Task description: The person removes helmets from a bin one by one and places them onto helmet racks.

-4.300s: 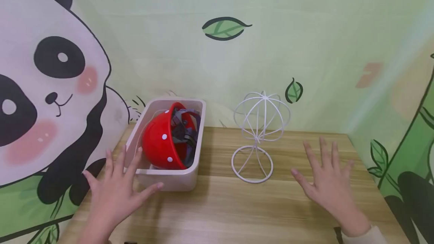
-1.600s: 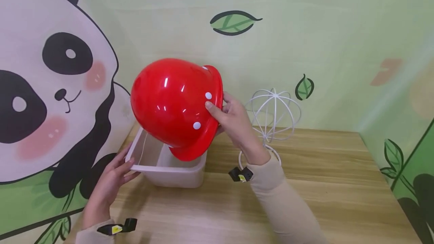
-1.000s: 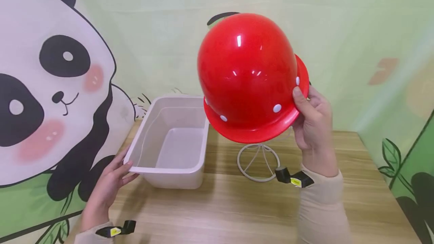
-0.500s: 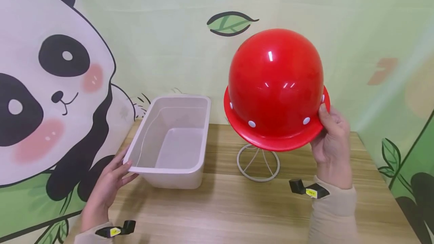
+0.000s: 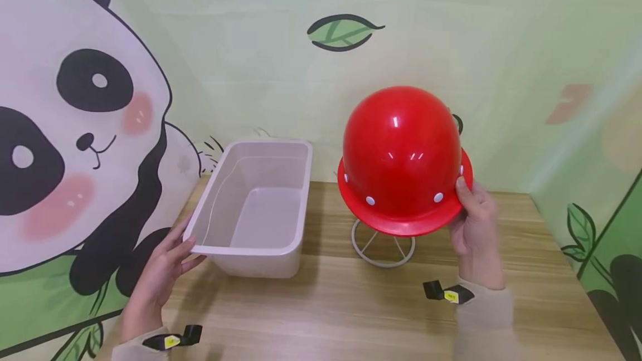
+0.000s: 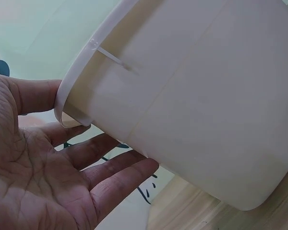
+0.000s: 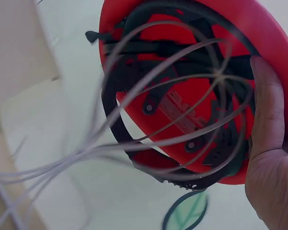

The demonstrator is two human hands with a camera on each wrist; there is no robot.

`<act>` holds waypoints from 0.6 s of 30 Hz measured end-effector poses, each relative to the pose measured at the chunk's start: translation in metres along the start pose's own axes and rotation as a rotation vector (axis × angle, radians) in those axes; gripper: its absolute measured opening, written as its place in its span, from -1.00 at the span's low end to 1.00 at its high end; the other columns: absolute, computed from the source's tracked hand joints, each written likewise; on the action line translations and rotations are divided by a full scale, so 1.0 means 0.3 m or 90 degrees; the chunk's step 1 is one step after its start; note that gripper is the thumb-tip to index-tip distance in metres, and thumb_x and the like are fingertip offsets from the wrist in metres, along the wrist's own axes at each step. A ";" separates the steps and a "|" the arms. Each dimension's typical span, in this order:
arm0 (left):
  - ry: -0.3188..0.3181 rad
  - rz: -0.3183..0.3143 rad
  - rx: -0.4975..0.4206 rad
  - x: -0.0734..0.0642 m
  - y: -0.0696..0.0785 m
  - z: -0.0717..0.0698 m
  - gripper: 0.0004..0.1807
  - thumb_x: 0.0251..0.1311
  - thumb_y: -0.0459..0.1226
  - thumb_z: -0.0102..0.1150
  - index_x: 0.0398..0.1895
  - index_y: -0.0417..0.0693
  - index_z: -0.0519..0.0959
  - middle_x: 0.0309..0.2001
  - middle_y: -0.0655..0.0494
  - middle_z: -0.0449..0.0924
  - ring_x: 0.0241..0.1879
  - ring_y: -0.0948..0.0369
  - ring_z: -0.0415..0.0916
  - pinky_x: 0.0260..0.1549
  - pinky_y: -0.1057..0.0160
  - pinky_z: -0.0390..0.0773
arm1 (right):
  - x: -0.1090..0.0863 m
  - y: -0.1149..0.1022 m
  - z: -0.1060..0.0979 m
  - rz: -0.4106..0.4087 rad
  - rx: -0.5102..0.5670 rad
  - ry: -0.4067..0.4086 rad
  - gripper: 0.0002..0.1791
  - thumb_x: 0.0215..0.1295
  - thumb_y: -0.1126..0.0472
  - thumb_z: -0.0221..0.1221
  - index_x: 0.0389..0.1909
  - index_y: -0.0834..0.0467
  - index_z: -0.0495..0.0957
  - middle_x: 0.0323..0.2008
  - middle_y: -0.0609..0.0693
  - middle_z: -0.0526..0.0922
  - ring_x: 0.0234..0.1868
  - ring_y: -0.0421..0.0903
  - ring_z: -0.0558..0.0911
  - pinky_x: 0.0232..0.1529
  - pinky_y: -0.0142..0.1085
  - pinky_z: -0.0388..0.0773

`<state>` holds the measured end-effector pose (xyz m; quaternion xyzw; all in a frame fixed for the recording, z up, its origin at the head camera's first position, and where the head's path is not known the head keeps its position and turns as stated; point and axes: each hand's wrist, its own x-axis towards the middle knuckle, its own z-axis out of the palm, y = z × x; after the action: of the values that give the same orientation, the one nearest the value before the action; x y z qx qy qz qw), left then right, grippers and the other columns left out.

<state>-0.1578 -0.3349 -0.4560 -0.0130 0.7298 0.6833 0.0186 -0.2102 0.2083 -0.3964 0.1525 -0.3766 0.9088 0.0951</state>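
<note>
My right hand (image 5: 478,227) grips the right brim of a red hard hat (image 5: 401,149), thumb on the outside. The hat is over a white wire stand (image 5: 385,264); only the stand's ring foot shows from the head. In the right wrist view, the stand's wire dome (image 7: 220,75) overlaps the hat's hollow, with dark straps (image 7: 117,127) around it. My left hand (image 5: 163,266) holds the near left corner of an off-white plastic bin (image 5: 256,268). In the left wrist view, its thumb (image 6: 38,93) is at the rim and its fingers lie along the wall below.
A wooden table (image 5: 326,316) carries the bin and the stand, side by side. Printed cloth with a panda (image 5: 40,127) and leaves stands behind and at both sides. Black cameras sit on both wrists.
The hard hat has come out of the bin in my right hand, swung right and turned dome-up, then sunk over the stand. My left hand has moved onto the bin's corner and stayed there.
</note>
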 end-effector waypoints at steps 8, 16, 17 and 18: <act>0.008 0.000 0.005 -0.001 0.004 0.004 -0.32 0.53 -0.16 -0.04 0.62 0.06 0.02 0.54 -0.31 -0.05 0.10 0.35 0.55 -0.06 0.25 0.62 | -0.049 0.079 -0.050 0.003 -0.027 0.006 -0.61 0.57 0.29 -0.04 0.30 0.35 0.40 0.03 0.13 0.69 -0.01 0.03 0.73 0.00 -0.21 0.60; 0.009 -0.008 0.005 -0.003 0.006 0.005 -0.33 0.54 -0.16 -0.05 0.63 0.09 0.02 0.55 -0.28 -0.07 0.08 0.36 0.55 -0.06 0.26 0.63 | -0.060 0.102 -0.069 0.008 0.008 -0.005 -0.63 0.56 0.33 -0.04 0.29 0.34 0.42 0.04 0.14 0.68 -0.03 0.02 0.73 -0.02 -0.19 0.60; 0.009 -0.008 0.003 -0.002 0.006 0.005 -0.32 0.54 -0.16 -0.05 0.63 0.09 0.02 0.54 -0.28 -0.07 0.08 0.36 0.55 -0.06 0.26 0.62 | -0.062 0.100 -0.073 0.006 -0.006 -0.009 -0.62 0.56 0.33 -0.05 0.30 0.34 0.42 0.04 0.13 0.69 -0.04 0.01 0.74 -0.03 -0.21 0.61; 0.009 -0.009 0.003 -0.002 0.005 0.005 -0.32 0.54 -0.15 -0.04 0.63 0.09 0.02 0.54 -0.28 -0.07 0.08 0.36 0.55 -0.06 0.26 0.62 | -0.063 0.098 -0.077 0.006 -0.018 -0.016 -0.61 0.56 0.33 -0.05 0.32 0.33 0.40 0.04 0.13 0.69 -0.06 -0.01 0.74 -0.05 -0.23 0.62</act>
<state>-0.1572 -0.3334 -0.4545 -0.0230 0.7316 0.6811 0.0185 -0.2058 0.2030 -0.4377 0.1606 -0.3913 0.9018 0.0887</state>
